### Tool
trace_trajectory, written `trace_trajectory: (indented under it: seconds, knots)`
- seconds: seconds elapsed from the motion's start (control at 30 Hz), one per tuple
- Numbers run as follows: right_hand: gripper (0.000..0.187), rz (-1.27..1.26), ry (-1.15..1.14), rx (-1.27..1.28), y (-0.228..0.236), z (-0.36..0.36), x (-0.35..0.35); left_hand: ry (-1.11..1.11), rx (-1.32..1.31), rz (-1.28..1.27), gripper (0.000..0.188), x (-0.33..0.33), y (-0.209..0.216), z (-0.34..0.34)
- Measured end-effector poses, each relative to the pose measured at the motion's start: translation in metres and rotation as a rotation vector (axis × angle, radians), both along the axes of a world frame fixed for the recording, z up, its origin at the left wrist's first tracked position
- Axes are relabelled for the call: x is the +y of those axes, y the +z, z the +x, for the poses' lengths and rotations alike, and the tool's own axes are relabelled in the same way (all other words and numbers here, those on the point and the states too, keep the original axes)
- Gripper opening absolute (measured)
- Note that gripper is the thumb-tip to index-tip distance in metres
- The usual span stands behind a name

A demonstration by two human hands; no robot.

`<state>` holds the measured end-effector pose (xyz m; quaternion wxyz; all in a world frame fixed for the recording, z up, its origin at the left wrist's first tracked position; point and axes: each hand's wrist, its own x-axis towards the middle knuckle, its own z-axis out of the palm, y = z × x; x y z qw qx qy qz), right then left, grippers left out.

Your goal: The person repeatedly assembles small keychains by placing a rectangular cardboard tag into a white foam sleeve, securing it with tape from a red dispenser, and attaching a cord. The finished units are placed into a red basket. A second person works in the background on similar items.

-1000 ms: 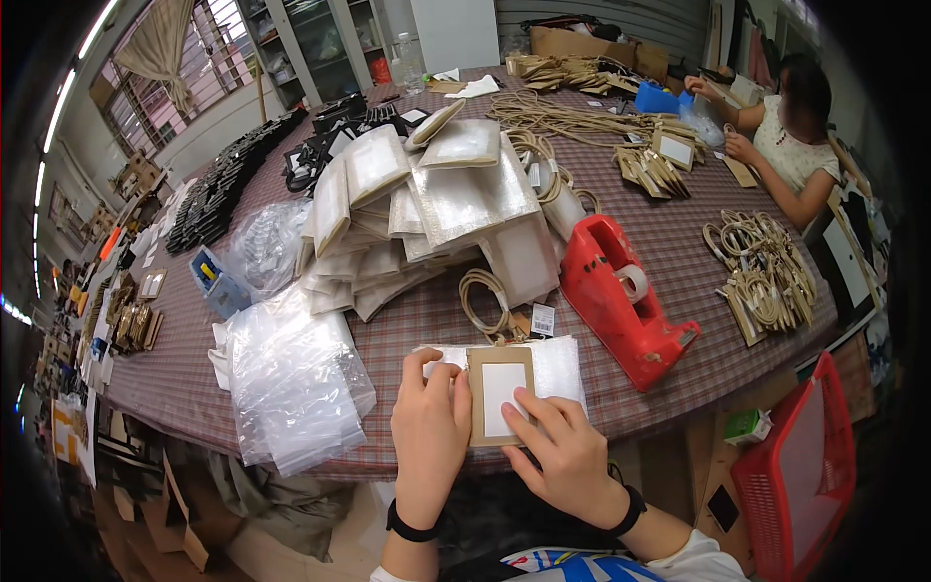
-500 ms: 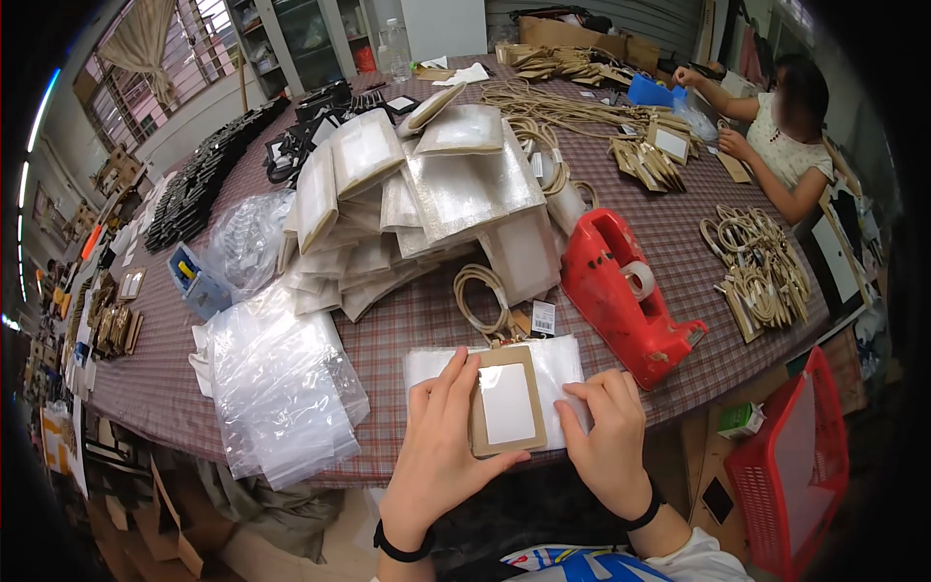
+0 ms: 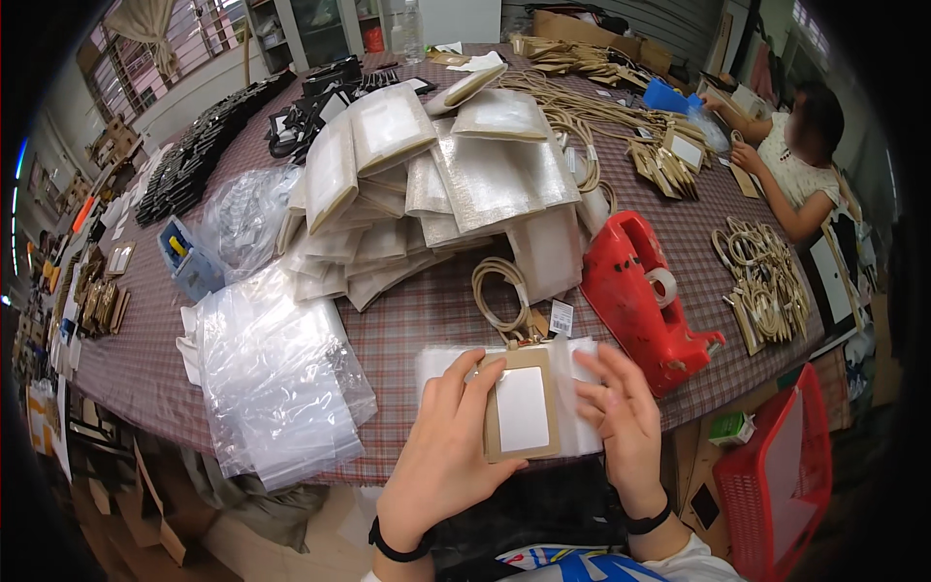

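A tan badge holder (image 3: 497,427) with a white card in its window lies on a thin translucent wrapping sheet (image 3: 433,365) at the table's near edge. My left hand (image 3: 441,436) grips the holder's left side, thumb along the bottom and fingers over the upper left corner. A beige coiled lanyard (image 3: 482,303) runs from the holder's top, beside a white barcode tag (image 3: 561,317). My right hand (image 3: 626,412) is at the sheet's right side, fingers loosely bent and apart, fingertips against it. A flap of the sheet stands up along the holder's right edge.
Wrapped badge holders (image 3: 393,126) form a large pile beyond my hands. A red tape dispenser (image 3: 635,301) stands at right, clear plastic bags (image 3: 276,378) at left. Tan lanyards (image 3: 766,281) lie far right, near a seated person (image 3: 800,165). A red basket (image 3: 776,475) stands below the table edge.
My right fingers have spread from a closer bend at the sheet's right edge. The flap now rises beside the holder. My left hand keeps its grip; the whole view has shifted slightly.
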<state>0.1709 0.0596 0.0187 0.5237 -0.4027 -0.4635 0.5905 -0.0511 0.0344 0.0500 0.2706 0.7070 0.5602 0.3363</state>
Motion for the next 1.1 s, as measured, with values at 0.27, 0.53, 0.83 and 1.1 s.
trace_trajectory:
  seconds: [0.27, 0.53, 0.83, 1.1]
  knots:
    - [0.038, 0.8, 0.272, -0.842, 0.009, 0.001, 0.013, -0.008, 0.03, 0.021, 0.104, -0.002, -0.002, -0.001]
    - [0.038, 0.904, 0.361, -0.956, 0.004, 0.0, 0.018, 0.599, 0.148, 0.164, 0.068, -0.05, -0.03, 0.001]
    - [0.036, 0.933, 0.292, -0.963, -0.001, 0.002, 0.018, 0.806, 0.319, 0.44, 0.017, -0.045, -0.02, 0.03]
    - [0.034, 0.933, 0.28, -0.976, -0.005, -0.001, 0.016, 0.539, 0.099, 0.416, 0.01, -0.023, -0.018, 0.071]
